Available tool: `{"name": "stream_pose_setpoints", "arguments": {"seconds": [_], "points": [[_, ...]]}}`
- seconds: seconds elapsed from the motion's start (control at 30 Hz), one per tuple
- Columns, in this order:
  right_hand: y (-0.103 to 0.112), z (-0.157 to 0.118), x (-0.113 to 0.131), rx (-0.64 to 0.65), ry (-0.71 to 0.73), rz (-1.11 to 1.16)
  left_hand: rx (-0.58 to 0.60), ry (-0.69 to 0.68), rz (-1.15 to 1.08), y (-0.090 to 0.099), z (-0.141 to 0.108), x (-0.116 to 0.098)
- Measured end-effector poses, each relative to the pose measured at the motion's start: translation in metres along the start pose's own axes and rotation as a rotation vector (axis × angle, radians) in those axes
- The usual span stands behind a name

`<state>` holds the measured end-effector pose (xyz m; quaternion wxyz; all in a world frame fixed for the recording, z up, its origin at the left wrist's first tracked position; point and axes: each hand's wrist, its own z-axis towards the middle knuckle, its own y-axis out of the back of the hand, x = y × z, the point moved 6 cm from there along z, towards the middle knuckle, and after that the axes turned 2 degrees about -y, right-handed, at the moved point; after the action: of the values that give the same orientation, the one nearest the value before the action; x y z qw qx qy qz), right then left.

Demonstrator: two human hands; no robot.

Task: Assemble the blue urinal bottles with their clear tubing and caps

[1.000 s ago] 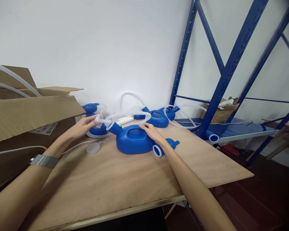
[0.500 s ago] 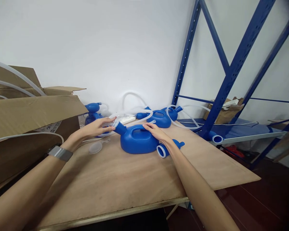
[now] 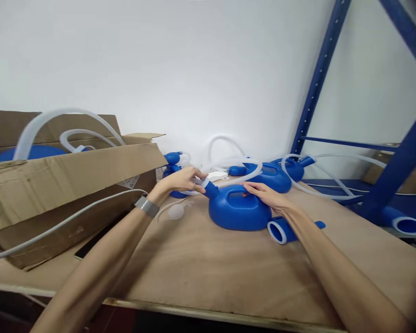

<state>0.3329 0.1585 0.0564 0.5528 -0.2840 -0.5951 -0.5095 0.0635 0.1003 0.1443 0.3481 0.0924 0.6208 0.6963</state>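
A blue plastic urinal bottle (image 3: 237, 215) stands on the wooden table, its short neck tilted up to the left. My left hand (image 3: 185, 179) is closed around the translucent ring-like piece (image 3: 204, 183) at the mouth of that neck; the fingers partly hide it. At the top of the bottle, my right hand (image 3: 266, 194) grips the right part of the handle, thumb and fingers closed on it. A loose translucent round lid (image 3: 176, 212) lies left of the bottle. Beneath my right forearm sits a blue funnel-like spout (image 3: 283, 230) with a white rim.
An open cardboard box (image 3: 72, 178) with blue bottles and hoses fills the left side. Behind are more blue bottles (image 3: 273, 177), a pale hose (image 3: 225, 138) and a white power strip (image 3: 217, 175). A blue metal rack (image 3: 319, 74) stands at the right, another blue spout (image 3: 402, 223) beside it.
My view has turned left, so everything sits farther right and more of the box shows. My left fingers have curled more around the neck's mouth piece. My right hand stays on the handle.
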Motion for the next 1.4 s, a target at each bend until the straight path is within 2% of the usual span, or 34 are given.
{"name": "stream_pose_setpoints", "arguments": {"seconds": [0.1, 0.2, 0.37, 0.5, 0.6, 0.7, 0.97, 1.13, 1.4], "points": [[-0.001, -0.001, 0.011, 0.03, -0.006, -0.056, -0.018, 0.019, 0.012, 0.002, -0.002, -0.004], [-0.011, 0.004, 0.03, 0.075, 0.009, -0.134, -0.013, 0.027, -0.002, 0.001, 0.001, -0.01], [-0.039, 0.024, 0.063, -0.01, 0.131, -0.356, -0.009, 0.065, -0.116, -0.011, 0.019, -0.017], [-0.061, 0.028, 0.061, 0.144, 0.091, -0.482, 0.003, 0.023, -0.144, -0.019, 0.025, -0.02], [-0.065, 0.021, 0.059, 0.236, 0.079, -0.512, 0.008, -0.036, -0.167, -0.02, 0.025, -0.02], [-0.061, 0.016, 0.059, 0.24, 0.062, -0.54, 0.018, -0.053, -0.169, -0.019, 0.026, -0.019], [-0.063, 0.022, 0.052, 0.268, -0.013, -0.537, 0.051, 0.018, -0.166, -0.027, 0.031, -0.012], [-0.064, 0.021, 0.053, 0.277, -0.01, -0.515, 0.054, 0.041, -0.15, -0.027, 0.031, -0.011], [-0.067, 0.018, 0.058, 0.272, -0.068, -0.57, 0.02, 0.067, -0.102, -0.026, 0.032, -0.015]]}}
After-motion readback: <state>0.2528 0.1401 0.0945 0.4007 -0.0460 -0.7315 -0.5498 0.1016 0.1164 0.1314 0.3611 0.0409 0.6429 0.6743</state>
